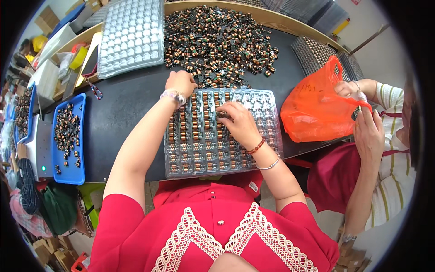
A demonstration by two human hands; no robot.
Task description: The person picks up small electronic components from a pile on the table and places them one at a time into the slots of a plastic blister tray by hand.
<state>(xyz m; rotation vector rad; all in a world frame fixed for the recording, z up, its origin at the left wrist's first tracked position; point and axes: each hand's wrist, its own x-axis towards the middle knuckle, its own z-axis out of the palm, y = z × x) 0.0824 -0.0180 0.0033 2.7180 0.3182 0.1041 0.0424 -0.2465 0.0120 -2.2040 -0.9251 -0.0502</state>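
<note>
In front of me lies a clear plastic tray (267, 102) with rows of pockets. Small copper-wound coils (183, 122) stand in its left columns, while pockets at the upper right look unfilled. My right hand (238, 122) is over the middle of the tray, thumb and fingers pinched around a small coil at a pocket. At the tray's upper left corner my left hand (180, 83) is closed, its fingertips beside the pile of loose coils (217, 38). What those fingers hold, if anything, is hidden.
A stack of clear trays (131, 38) stands at the back left. A blue bin (81, 136) holds more coils. At the right, a co-worker's hands (368, 129) hold an orange plastic bag (306, 111). Filled trays (317, 54) sit behind it. A wooden rim (290, 23) borders the dark table.
</note>
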